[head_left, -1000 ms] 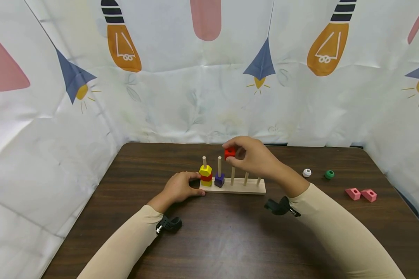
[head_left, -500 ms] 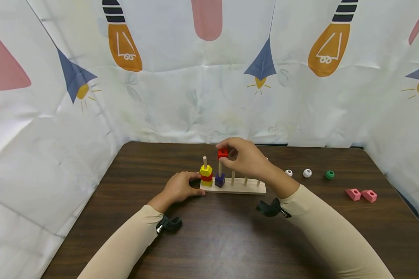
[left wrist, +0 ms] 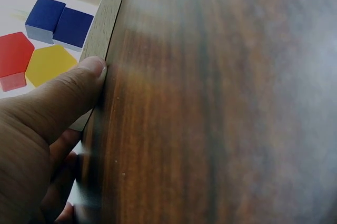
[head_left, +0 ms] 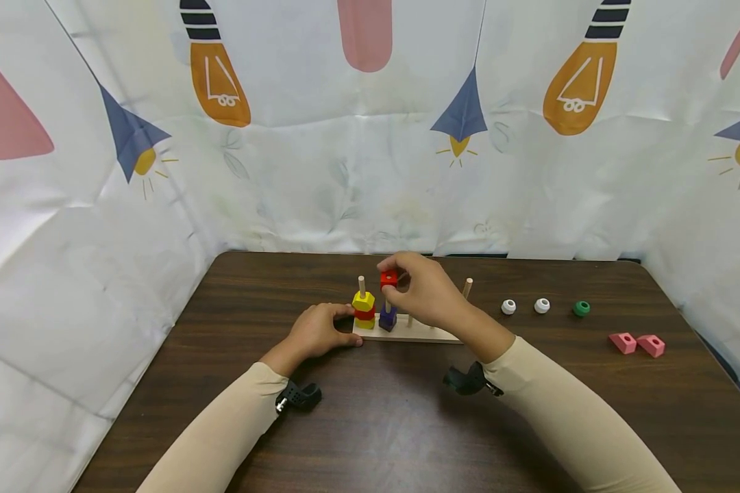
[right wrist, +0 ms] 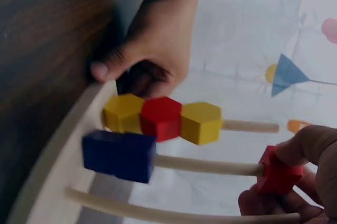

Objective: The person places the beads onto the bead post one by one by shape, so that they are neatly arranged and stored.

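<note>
My right hand pinches a red cube bead between thumb and fingers. In the right wrist view, the red cube sits at the tip of the second peg, whose end meets its hole. Lower on that peg are two dark blue blocks. The first peg carries a yellow, a red and a yellow hexagonal bead. My left hand grips the left end of the wooden peg board, its thumb on the front edge. My right hand partly hides the other pegs.
Two white beads and a green bead lie on the brown table right of the board. Two pink blocks lie farther right. A patterned white cloth hangs behind the table.
My right hand has moved left and down with the red cube, from above the third peg to the second peg's top. My left hand has stayed on the board.
</note>
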Demonstrator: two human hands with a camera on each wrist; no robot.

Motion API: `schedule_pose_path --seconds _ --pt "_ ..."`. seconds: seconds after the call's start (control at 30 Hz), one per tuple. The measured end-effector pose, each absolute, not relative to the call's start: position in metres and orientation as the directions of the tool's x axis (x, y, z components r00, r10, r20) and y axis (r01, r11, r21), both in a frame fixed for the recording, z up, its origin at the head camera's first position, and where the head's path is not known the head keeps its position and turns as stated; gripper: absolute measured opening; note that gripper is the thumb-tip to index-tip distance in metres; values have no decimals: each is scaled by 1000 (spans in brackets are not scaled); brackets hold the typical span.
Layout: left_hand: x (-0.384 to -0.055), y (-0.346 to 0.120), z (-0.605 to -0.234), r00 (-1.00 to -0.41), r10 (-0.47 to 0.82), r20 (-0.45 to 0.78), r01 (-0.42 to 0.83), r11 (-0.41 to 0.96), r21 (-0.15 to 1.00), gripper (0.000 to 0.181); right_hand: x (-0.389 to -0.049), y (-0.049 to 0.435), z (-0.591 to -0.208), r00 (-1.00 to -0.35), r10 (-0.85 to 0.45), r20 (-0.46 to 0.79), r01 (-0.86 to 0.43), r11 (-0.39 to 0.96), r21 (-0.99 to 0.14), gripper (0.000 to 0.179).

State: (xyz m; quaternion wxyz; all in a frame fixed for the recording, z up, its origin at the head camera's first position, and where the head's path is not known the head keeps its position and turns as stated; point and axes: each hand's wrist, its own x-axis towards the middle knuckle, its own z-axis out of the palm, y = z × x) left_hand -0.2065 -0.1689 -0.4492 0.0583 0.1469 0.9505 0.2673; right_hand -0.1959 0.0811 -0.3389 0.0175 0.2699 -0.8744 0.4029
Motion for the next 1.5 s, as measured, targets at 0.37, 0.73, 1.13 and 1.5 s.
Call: schedule_pose_path --seconds 0.37,0.73,1.13,1.5 --pt "-206 -169 -451 -950 309 -44 240 814 529 62 -192 78 -366 -906 -335 259 -400 474 -784 43" --pt "-207 -169 -450 -950 310 -28 250 815 522 64 -190 74 -387 -928 -274 254 -344 362 -866 52" --pt "-206 -169 -450 -951 310 -22 251 809 532 64 -188 72 -406 -955 -212 207 -273 359 -893 39" --pt "-206 -168 -449 -951 309 -9 257 807 531 67 -187 74 -418 -961 -233 150 -232 381 -895 43"
